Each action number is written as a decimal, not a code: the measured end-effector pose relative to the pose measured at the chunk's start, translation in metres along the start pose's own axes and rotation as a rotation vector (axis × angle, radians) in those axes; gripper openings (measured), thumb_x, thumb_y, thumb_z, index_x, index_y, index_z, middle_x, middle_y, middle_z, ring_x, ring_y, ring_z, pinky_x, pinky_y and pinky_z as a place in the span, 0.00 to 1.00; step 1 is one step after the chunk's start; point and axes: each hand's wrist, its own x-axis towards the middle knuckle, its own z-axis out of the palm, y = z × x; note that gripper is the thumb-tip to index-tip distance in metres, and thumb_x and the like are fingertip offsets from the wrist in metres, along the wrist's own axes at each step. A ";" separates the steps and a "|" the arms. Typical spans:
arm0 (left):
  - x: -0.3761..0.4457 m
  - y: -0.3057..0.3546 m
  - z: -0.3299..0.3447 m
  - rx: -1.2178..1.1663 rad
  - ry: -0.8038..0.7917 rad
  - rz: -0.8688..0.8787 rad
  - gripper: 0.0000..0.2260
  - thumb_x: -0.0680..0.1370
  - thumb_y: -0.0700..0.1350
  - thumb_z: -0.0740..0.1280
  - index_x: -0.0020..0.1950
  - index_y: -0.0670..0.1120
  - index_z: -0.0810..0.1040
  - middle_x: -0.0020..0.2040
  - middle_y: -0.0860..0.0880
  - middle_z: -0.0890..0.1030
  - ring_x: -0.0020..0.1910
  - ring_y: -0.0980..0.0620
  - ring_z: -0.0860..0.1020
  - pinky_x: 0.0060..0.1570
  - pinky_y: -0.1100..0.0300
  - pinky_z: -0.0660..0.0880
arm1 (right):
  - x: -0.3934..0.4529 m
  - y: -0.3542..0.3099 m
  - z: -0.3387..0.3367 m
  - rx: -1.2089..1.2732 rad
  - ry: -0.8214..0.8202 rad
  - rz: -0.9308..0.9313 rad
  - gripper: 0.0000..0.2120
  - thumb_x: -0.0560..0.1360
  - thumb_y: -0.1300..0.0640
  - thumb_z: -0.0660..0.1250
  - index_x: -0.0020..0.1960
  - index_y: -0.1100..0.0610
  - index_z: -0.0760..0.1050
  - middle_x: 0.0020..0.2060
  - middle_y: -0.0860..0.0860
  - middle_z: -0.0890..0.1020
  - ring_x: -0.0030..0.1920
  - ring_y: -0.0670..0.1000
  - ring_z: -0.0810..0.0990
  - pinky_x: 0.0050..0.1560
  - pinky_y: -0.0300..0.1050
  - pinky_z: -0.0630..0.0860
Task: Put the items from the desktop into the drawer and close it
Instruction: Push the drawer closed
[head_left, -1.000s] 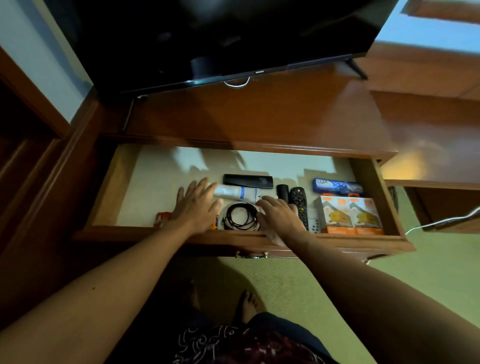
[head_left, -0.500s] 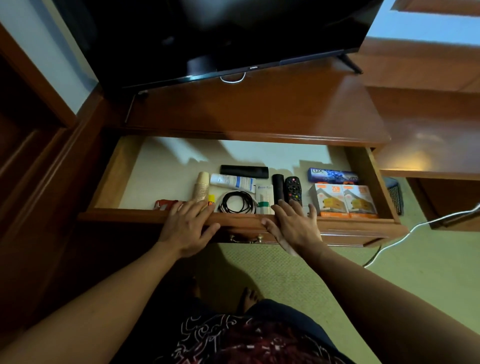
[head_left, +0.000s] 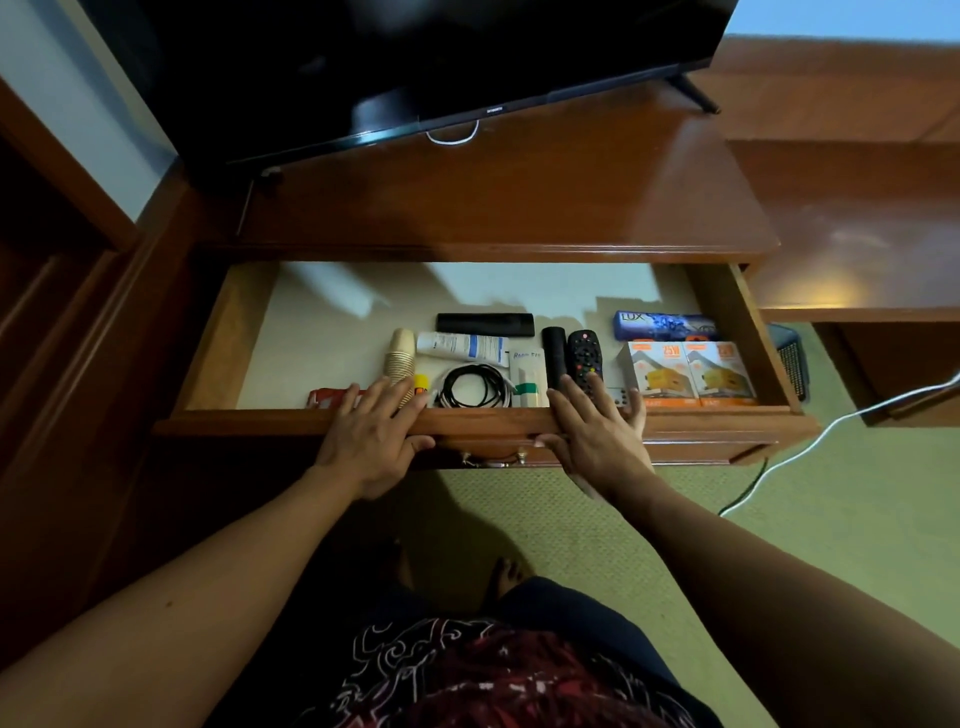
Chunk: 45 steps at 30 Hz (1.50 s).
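Items lie beyond the fingers inside the open wooden drawer (head_left: 483, 420); the glossy brown desk (head_left: 519, 208) carries only a television. Left hand (head_left: 371, 441) and right hand (head_left: 597, 441) press its front rim with straight fingers, gripping nothing; closing remains

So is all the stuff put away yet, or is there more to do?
Nearly done. The things look packed in the drawer: paper cups, coiled cable, remote and orange boxes. The desktop shows only the TV. The left hand and right hand rest flat on the drawer's front edge. Left: pushing it closed; it's open.
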 end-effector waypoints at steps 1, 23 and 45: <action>0.000 0.000 -0.001 0.000 -0.001 0.002 0.33 0.78 0.67 0.41 0.80 0.55 0.55 0.81 0.49 0.54 0.79 0.43 0.52 0.76 0.40 0.48 | 0.000 0.000 -0.001 -0.004 0.004 -0.002 0.36 0.78 0.30 0.40 0.77 0.49 0.61 0.79 0.49 0.60 0.79 0.58 0.54 0.69 0.76 0.48; 0.128 -0.018 -0.060 0.033 -0.045 -0.146 0.50 0.75 0.62 0.68 0.79 0.53 0.31 0.77 0.44 0.27 0.78 0.40 0.35 0.75 0.37 0.40 | 0.136 0.019 -0.059 0.040 -0.055 0.082 0.56 0.71 0.35 0.70 0.80 0.50 0.33 0.77 0.52 0.29 0.78 0.60 0.32 0.70 0.77 0.41; 0.225 -0.062 -0.077 0.088 0.205 -0.110 0.46 0.65 0.66 0.73 0.76 0.51 0.58 0.75 0.44 0.60 0.72 0.40 0.59 0.67 0.38 0.59 | 0.239 0.066 -0.058 -0.029 0.029 0.019 0.60 0.65 0.31 0.72 0.81 0.50 0.39 0.81 0.52 0.43 0.79 0.62 0.42 0.71 0.74 0.44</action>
